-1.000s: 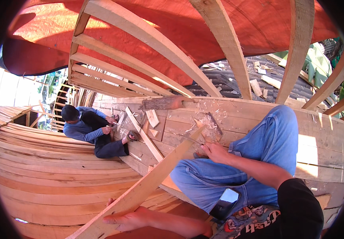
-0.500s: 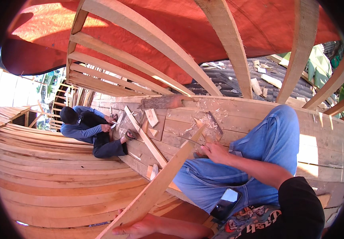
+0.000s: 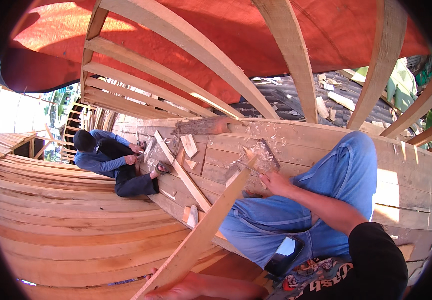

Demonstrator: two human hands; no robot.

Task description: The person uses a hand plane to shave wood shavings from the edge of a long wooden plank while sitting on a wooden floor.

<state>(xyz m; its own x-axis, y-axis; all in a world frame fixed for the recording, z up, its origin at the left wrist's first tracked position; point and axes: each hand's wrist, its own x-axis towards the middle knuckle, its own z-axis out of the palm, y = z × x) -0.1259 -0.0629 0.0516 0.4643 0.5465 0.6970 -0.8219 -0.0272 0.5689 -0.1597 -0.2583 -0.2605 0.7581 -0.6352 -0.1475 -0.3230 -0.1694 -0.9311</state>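
Note:
A long, pale wooden plank (image 3: 198, 242) slants from the lower edge up to a narrow tip in front of my legs. My left hand (image 3: 176, 291) grips its near end, the fingers partly hidden behind the wood. In my closed right hand (image 3: 275, 183) is a knife (image 3: 249, 168), whose thin blade points left and lies across the plank near its far tip. Whether the edge bites into the wood I cannot tell. Beneath the tip, shavings and a dark-edged wood block (image 3: 270, 154) lie on the boards.
A co-worker (image 3: 108, 157) sits at the left, hands busy with a small piece. Offcuts (image 3: 189, 146) and a long strip (image 3: 182, 172) lie between us. Curved ribs (image 3: 296, 60) rise along the far side before an orange tarp (image 3: 211, 30). A phone (image 3: 284, 255) rests on my lap.
My right hand with the knife has shifted slightly right. The plank's near end and my left hand have moved a little right and down.

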